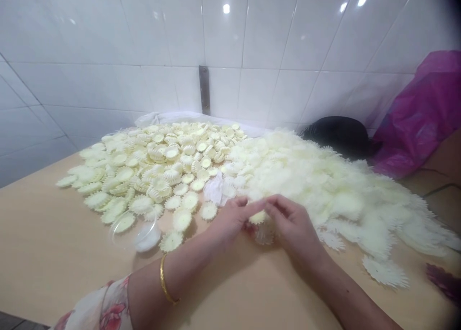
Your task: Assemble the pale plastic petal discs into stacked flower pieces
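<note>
My left hand [234, 219] and my right hand [291, 220] meet at the fingertips over the table. Both are closed in a pinch at a small pale yellow petal-edged paper flower disc [258, 218], which is partly hidden by the fingers. Just under it, a whitish fringed disc [264, 235] shows between the hands; I cannot tell whether it is held or lies on the table. Beyond my left wrist spreads a heap of curled, cup-shaped yellow flower discs [158, 152]. Flat fringed discs [324, 181] are piled beyond my right hand.
A small clear tub with white content [147, 238] stands left of my left forearm. Crumpled white tissue [214, 189] lies between the heaps. At the back right are a black rounded object [336, 134] and a magenta plastic bag [425, 114]. A tiled wall [108, 27] closes off the back.
</note>
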Demonstrator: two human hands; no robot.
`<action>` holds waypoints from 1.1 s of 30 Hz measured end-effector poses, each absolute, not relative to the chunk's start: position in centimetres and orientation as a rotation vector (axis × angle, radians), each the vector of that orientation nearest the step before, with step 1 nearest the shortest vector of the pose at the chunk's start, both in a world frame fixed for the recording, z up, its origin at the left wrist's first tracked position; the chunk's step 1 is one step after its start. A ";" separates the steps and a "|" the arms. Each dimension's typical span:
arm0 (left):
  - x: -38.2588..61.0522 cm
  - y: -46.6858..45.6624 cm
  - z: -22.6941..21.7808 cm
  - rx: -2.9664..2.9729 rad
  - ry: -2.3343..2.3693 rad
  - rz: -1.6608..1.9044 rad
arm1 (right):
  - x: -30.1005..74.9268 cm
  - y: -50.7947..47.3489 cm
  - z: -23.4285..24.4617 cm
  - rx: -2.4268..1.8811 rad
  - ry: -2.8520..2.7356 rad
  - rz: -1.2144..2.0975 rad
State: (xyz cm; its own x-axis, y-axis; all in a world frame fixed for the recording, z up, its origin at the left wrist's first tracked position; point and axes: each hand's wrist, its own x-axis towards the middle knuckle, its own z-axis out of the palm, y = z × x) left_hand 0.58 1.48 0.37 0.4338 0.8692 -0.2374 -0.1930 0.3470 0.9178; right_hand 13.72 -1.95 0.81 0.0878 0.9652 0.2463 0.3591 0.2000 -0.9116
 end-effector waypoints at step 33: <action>0.6 1.6 -0.1 0.964 0.980 0.907 | 13.8 -2.0 0.4 -1.317 -1.655 0.195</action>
